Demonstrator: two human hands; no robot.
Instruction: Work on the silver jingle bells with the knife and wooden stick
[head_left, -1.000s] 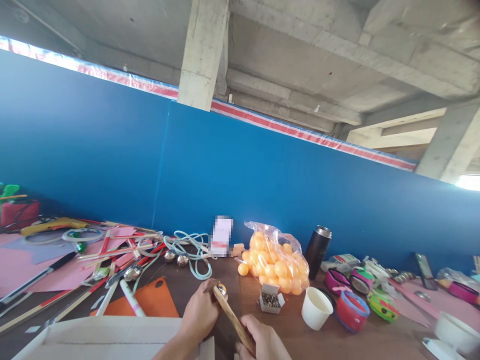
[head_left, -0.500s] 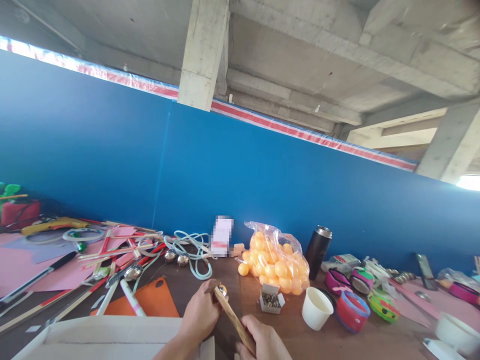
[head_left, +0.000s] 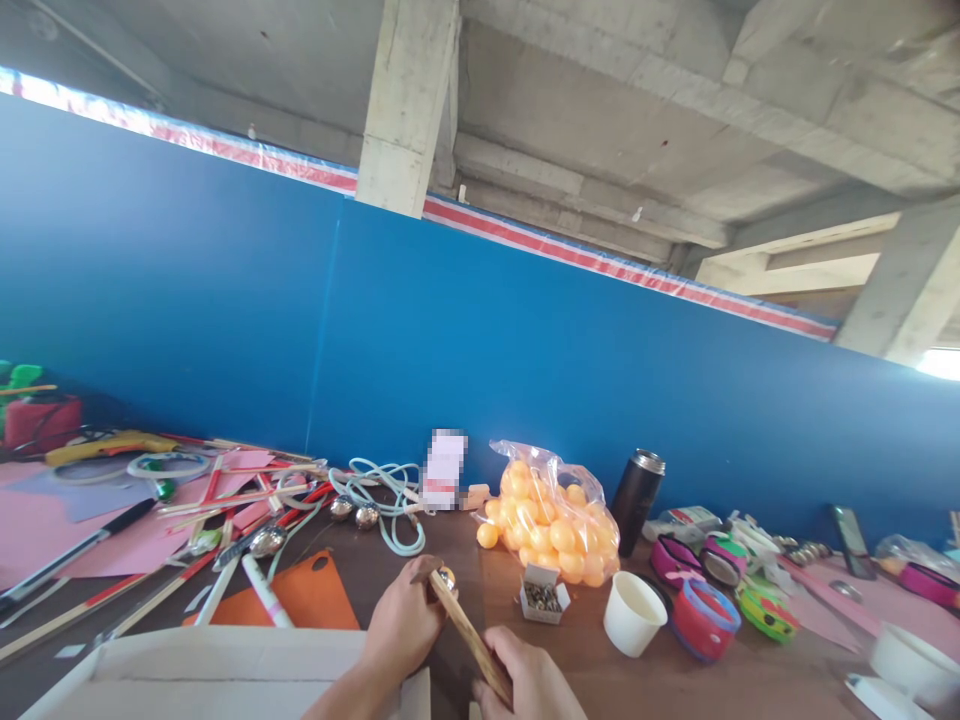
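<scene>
A wooden stick (head_left: 469, 635) slants across the lower middle of the head view. Its lower end is in the closed fingers of my right hand (head_left: 529, 680). My left hand (head_left: 405, 615) is curled at the stick's upper end, beside a shiny metal ball (head_left: 447, 578). The hand's fingertips are mostly hidden, so what it grips cannot be made out. To the right stands a small open box (head_left: 544, 597) of metal bits, with a clear bag of orange balls (head_left: 551, 525) behind it.
White cardboard (head_left: 225, 665) lies at the front left, near an orange sheet (head_left: 300, 595). Sticks, pens and pink paper (head_left: 112, 560) clutter the left. A white cup (head_left: 634, 615), black bottle (head_left: 639, 500) and colourful bands (head_left: 705, 620) stand right. A blue partition (head_left: 480, 340) rises behind.
</scene>
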